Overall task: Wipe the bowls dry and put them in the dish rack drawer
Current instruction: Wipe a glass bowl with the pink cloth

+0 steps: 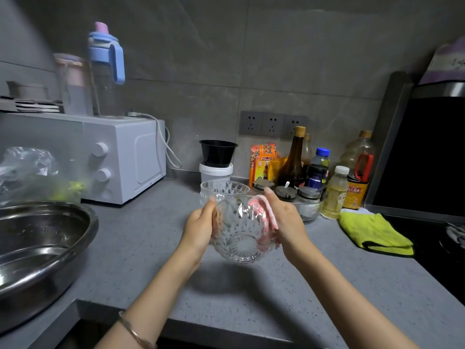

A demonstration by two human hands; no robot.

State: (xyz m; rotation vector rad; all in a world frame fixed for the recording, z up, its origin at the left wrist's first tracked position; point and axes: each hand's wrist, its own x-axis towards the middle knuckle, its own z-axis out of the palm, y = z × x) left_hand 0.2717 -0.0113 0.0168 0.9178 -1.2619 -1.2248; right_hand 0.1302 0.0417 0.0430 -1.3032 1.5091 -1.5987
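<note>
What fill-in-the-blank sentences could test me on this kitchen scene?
1. The bowl that the left hand holds is made of clear ____.
2. The cloth that the right hand holds over the bowl's rim is ____.
3. The white appliance beside the steel basin is a ____.
Missing words: glass; pink; microwave.

A home kitchen: microwave (pixel 120 157), sauce bottles (pixel 293 159) and steel basin (pixel 37 245) on a grey counter (pixel 251 298).
</note>
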